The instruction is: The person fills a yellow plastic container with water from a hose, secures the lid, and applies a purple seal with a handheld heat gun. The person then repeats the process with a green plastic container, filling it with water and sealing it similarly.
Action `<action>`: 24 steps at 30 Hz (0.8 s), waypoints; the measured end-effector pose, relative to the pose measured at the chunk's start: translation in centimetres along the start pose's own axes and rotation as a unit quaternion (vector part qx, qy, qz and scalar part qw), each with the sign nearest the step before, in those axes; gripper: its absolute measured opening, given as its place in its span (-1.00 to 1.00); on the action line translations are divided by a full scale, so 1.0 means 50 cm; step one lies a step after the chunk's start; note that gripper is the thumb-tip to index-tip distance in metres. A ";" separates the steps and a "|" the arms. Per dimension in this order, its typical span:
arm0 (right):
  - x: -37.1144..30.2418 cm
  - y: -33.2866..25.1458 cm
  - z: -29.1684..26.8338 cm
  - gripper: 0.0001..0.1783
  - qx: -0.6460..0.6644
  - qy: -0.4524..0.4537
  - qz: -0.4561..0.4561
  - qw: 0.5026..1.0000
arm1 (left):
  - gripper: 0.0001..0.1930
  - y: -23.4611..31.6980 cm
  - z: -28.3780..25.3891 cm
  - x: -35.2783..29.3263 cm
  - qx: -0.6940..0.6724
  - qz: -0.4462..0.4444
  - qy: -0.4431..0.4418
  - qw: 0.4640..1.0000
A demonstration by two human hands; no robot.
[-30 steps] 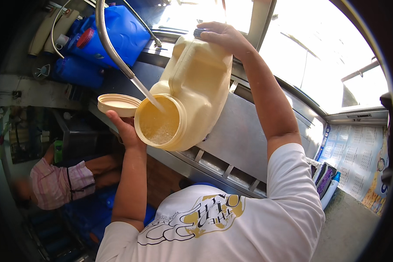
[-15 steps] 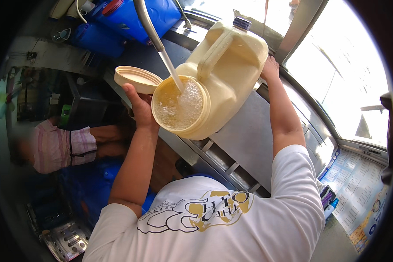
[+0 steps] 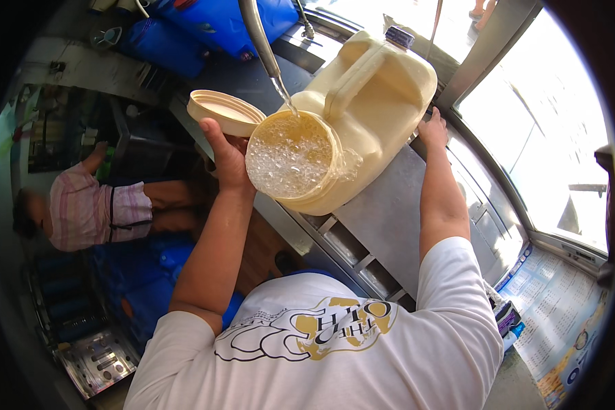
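A large cream plastic jug [image 3: 383, 102] lies tilted on the metal counter, its wide mouth facing me. Bubbling water [image 3: 290, 160] fills the mouth, and some runs over the rim's right side. A thin stream falls into it from a curved metal spout [image 3: 258, 41]. My left hand [image 3: 227, 157] grips a round cream screw lid [image 3: 225, 113], thumb on its edge, right beside the jug's mouth; its other fingers are mostly hidden. My right hand [image 3: 432, 130] is at the jug's far lower end by the window frame, fingers partly spread; whether it touches the jug is unclear.
Blue plastic containers [image 3: 232, 24] stand at the back left. A slotted opening [image 3: 362, 260] runs along the counter's near side. Windows [image 3: 533, 116] border the right. Another person [image 3: 82, 205] is at the left, near more blue containers [image 3: 137, 280] below.
The stream from the spout has thinned. Water in the mouth has frothed up and spills over the rim. My right hand has shifted slightly lower, away from the jug's end.
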State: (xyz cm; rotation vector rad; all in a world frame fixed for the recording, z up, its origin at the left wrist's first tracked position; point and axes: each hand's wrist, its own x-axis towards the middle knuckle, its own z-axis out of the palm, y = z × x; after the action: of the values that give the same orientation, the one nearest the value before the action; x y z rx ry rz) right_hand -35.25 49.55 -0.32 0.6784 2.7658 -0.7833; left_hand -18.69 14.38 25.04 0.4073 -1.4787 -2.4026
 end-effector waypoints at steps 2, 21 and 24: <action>0.017 0.011 0.005 -0.19 0.058 0.007 0.005 0.998 | -0.01 0.000 0.004 0.001 -0.001 0.002 -0.001 1.000; 0.036 -0.037 -0.018 -0.23 0.086 0.005 -0.033 0.996 | 0.02 0.003 0.008 0.000 -0.003 0.004 -0.007 1.000; 0.027 -0.023 -0.006 -0.22 0.101 0.027 -0.051 0.993 | 0.02 0.003 0.008 -0.003 0.007 0.008 -0.003 1.000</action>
State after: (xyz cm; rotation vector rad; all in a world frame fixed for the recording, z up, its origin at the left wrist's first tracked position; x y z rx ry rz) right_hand -37.02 49.35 0.07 0.6050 2.8134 -1.0938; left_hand -18.70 14.69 25.33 0.3914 -1.4976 -2.3843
